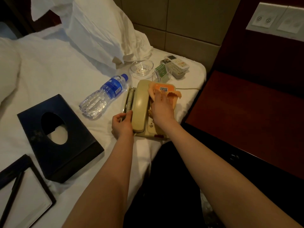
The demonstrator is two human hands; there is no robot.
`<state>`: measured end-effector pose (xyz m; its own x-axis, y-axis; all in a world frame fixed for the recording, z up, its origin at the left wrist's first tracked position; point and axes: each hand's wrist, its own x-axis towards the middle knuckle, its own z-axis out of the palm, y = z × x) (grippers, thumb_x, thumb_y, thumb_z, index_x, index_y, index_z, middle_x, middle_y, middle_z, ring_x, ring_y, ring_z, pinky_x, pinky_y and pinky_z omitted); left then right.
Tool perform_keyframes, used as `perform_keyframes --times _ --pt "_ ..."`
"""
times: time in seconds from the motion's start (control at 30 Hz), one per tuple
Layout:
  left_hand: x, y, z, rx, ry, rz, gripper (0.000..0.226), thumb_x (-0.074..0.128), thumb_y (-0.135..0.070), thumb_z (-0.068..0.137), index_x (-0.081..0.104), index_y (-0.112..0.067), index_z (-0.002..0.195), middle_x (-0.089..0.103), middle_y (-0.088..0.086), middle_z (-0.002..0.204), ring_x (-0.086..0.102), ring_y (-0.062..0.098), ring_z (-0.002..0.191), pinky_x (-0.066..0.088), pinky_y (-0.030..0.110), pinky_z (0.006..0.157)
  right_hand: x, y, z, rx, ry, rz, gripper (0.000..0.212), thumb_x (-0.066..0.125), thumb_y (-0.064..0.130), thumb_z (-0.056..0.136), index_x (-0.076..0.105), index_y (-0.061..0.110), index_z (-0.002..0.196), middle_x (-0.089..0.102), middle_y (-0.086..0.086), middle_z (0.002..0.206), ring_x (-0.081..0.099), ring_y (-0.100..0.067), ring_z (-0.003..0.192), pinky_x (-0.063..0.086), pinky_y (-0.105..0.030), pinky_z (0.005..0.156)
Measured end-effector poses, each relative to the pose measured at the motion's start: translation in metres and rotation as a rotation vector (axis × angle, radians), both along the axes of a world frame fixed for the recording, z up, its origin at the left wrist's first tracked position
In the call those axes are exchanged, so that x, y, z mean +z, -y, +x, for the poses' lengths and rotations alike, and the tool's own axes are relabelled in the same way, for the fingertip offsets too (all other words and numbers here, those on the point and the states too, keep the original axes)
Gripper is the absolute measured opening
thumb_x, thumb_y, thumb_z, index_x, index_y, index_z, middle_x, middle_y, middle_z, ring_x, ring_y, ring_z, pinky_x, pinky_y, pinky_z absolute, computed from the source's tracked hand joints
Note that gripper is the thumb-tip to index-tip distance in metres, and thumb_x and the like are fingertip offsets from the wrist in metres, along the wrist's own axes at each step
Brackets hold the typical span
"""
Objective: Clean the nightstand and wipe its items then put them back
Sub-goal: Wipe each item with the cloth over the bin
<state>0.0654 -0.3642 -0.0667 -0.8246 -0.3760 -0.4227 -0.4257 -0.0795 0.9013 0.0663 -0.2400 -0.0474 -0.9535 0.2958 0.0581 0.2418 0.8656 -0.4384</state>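
Observation:
A beige telephone [139,106] lies on the white bed near its right edge, handset on the cradle and coiled cord along its left side. My left hand [120,123] grips the phone's near left corner by the cord. My right hand [162,106] presses an orange cloth [172,96] onto the phone's keypad, fingers spread flat. The dark wooden nightstand [238,112] stands bare to the right of the bed.
On the bed lie a water bottle [105,94], a glass ashtray [141,67], a clear card holder with green cards [162,73], two remotes [177,65], a black tissue box [57,137] and a notepad with pen [23,198]. Pillows sit behind.

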Motion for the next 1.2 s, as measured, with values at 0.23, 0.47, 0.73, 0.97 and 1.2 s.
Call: perform_keyframes --times 0.23,0.47,0.73,0.97,1.2 --pt "0.003 0.001 -0.020 -0.107 0.149 -0.245 0.043 0.066 -0.064 0.064 0.047 -0.026 0.071 0.058 0.002 0.096 0.052 0.029 0.106 0.041 0.047 0.099 0.005 -0.017 -0.035 -0.029 0.029 0.041 0.065 0.050 0.013 0.092 0.016 0.010 0.147 0.011 -0.019 0.155 0.019 -0.036 0.140 0.017 -0.041 0.116" --pt "-0.001 0.001 -0.032 -0.132 0.235 -0.357 0.061 0.052 -0.076 0.069 0.048 -0.015 0.066 0.063 0.008 0.099 0.055 0.031 0.105 0.042 0.047 0.097 0.006 -0.027 -0.065 0.029 0.077 0.138 0.068 0.056 0.014 0.088 0.019 0.008 0.144 0.023 -0.020 0.148 0.030 -0.037 0.133 0.025 -0.043 0.110" --pt "-0.011 0.002 -0.031 -0.114 0.210 -0.405 0.060 0.054 -0.074 0.071 0.064 -0.018 0.093 0.065 0.004 0.103 0.053 0.027 0.108 0.032 0.045 0.103 0.017 -0.055 -0.077 -0.023 -0.034 0.029 0.045 0.042 0.031 0.095 0.038 0.016 0.137 0.053 -0.014 0.128 0.051 -0.034 0.116 0.041 -0.045 0.095" --pt "-0.008 0.002 -0.029 -0.140 0.212 -0.412 0.062 0.051 -0.072 0.074 0.062 -0.018 0.102 0.063 0.005 0.110 0.052 0.027 0.111 0.027 0.043 0.102 0.024 -0.053 -0.084 0.243 -0.039 -0.070 0.035 0.044 0.023 0.093 0.049 0.018 0.127 0.056 -0.010 0.121 0.053 -0.029 0.109 0.042 -0.038 0.086" --pt "-0.007 0.000 -0.029 -0.127 0.211 -0.464 0.059 0.026 -0.058 0.092 0.061 -0.013 0.108 0.059 0.011 0.116 0.048 0.030 0.114 0.027 0.044 0.103 0.005 -0.068 -0.057 0.083 -0.218 -0.191 0.043 0.044 0.013 0.093 0.043 0.014 0.135 0.054 -0.013 0.127 0.049 -0.030 0.114 0.038 -0.036 0.092"
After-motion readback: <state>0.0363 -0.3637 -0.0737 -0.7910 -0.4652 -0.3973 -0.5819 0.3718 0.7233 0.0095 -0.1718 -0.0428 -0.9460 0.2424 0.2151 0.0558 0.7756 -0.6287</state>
